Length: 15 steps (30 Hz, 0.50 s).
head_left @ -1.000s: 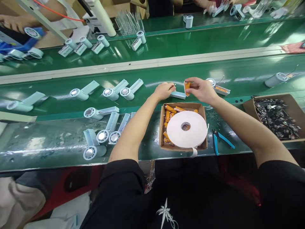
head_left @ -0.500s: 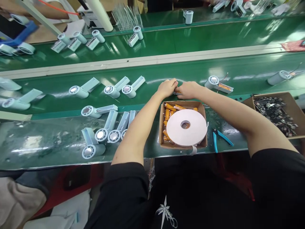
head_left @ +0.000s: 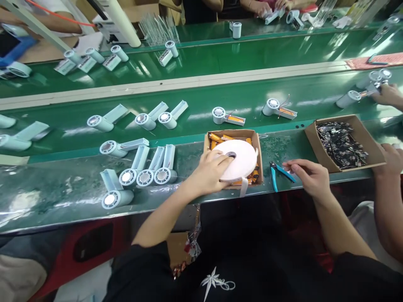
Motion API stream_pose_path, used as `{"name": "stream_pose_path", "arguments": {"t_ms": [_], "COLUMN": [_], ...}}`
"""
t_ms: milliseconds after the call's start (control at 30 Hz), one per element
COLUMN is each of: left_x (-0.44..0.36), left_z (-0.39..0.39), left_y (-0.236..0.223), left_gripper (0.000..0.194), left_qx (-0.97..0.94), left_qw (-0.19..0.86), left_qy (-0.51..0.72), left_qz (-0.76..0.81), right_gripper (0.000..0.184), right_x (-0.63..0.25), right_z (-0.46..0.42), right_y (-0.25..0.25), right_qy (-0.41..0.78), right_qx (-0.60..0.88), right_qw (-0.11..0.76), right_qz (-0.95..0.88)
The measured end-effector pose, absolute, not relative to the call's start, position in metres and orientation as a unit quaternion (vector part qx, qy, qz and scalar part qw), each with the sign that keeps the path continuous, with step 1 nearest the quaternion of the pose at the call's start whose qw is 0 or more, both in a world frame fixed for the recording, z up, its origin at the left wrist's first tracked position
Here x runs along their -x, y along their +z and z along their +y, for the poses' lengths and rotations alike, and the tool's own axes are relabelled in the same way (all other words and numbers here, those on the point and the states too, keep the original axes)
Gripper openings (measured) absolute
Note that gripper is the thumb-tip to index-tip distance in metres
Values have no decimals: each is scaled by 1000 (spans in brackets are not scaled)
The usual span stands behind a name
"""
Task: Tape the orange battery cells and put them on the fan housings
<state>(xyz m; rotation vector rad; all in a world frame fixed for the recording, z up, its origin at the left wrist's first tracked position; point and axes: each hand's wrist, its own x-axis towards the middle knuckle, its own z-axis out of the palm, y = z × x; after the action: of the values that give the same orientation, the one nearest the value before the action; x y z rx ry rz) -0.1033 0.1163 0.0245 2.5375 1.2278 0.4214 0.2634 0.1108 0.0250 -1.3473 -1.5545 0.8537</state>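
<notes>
My left hand (head_left: 212,172) grips the white roll of tape (head_left: 244,157), fingers over its top near the centre hole. The roll lies on a cardboard box (head_left: 258,178) of orange battery cells (head_left: 215,137). A loose tape end (head_left: 243,187) hangs over the box's front. My right hand (head_left: 310,178) is closed in a pinch beside the blue-handled cutters (head_left: 273,178), which lie spread on the bench; what the fingers hold is too small to make out. Beyond the box, a pale blue fan body (head_left: 218,115) rests on the green belt, an orange cell in its handle.
Several pale blue fan bodies (head_left: 145,178) stand at the left. On the right are a box of small circuit boards (head_left: 376,157) and another fan body (head_left: 272,107) with wires. A co-worker's hand (head_left: 390,95) reaches in at far right, another (head_left: 390,157) beside the box.
Both hands have drawn back from the belt, leaving the fan body there. My left hand has taken hold of the tape roll; my right has moved right, beside the cutters.
</notes>
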Motion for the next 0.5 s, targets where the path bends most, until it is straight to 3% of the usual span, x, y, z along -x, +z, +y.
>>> {"name": "stream_pose_path", "arguments": {"t_ms": [100, 233, 300, 367, 433, 500], "left_x": [100, 110, 128, 151, 168, 173], "left_z": [91, 58, 45, 33, 22, 13], "left_y": [16, 7, 1, -5, -11, -16], "left_gripper": [79, 91, 95, 97, 96, 89], "left_qx": [-823, -773, -737, -690, -658, -651], "left_qw": [50, -28, -25, -2, 14, 10], "left_qy": [276, 348, 341, 330, 333, 344], "left_qz": [494, 529, 583, 644, 675, 676], "right_gripper": [41, 48, 57, 54, 44, 38], "right_x": [-222, -160, -140, -129, -121, -112], "right_z": [91, 77, 79, 93, 122, 160], "right_y": [32, 39, 40, 43, 48, 52], "right_qy": [465, 553, 517, 469, 390, 261], "right_qx": [461, 257, 163, 100, 149, 296], "right_qw": [423, 214, 114, 4, -43, -17], "right_qz": [-626, -763, -833, -877, -907, -919]}}
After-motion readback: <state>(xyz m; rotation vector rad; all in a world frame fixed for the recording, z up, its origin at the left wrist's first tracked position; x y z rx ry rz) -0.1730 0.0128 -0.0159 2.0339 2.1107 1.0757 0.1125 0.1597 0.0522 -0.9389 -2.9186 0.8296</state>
